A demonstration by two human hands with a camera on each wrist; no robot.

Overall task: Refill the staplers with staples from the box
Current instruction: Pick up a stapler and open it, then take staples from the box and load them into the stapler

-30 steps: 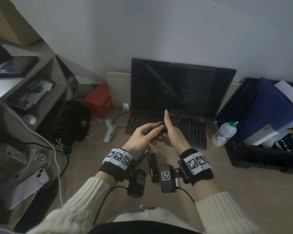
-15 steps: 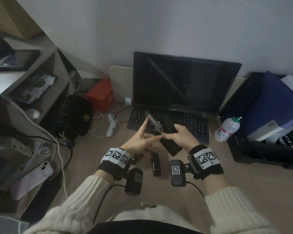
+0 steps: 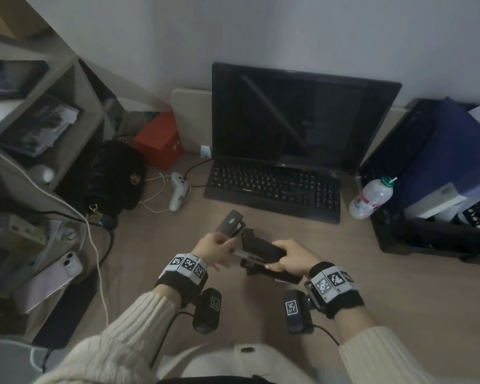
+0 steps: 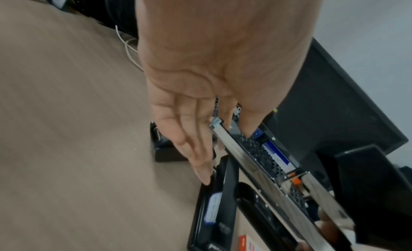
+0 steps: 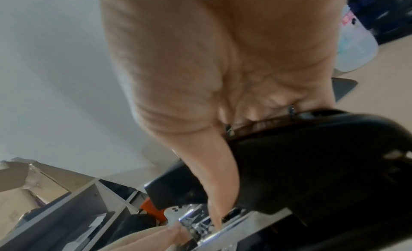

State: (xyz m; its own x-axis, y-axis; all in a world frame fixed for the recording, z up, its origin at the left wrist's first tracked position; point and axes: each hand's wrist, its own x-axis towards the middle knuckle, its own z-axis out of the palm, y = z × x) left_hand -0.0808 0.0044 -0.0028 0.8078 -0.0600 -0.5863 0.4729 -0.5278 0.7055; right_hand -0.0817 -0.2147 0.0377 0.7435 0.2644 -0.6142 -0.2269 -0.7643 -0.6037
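My right hand (image 3: 287,259) (image 5: 189,78) grips a black stapler (image 3: 263,249) (image 5: 312,158) just above the desk, in front of the laptop. The stapler's silver magazine rail (image 3: 243,254) (image 4: 245,159) (image 5: 223,235) sticks out to the left. My left hand (image 3: 219,246) (image 4: 200,78) pinches the rail's end with thumb and forefinger, its other fingers straight. A dark grey stapler part (image 3: 230,223) shows just past my left fingers; whether it is joined to the held stapler I cannot tell. A second black stapler (image 4: 223,193) lies on the desk beneath, next to a small orange box (image 4: 245,242).
An open laptop (image 3: 302,120) stands behind the hands. A plastic bottle (image 3: 372,196) and a black crate (image 3: 427,236) are at the right. At the left are a white controller (image 3: 178,189), a black bag (image 3: 117,176), a red box (image 3: 158,139), cables and a shelf unit (image 3: 39,106).
Both hands have come down from over the keyboard to the desk in front of it. The stapler has been opened and its rail now points left into my left fingers.
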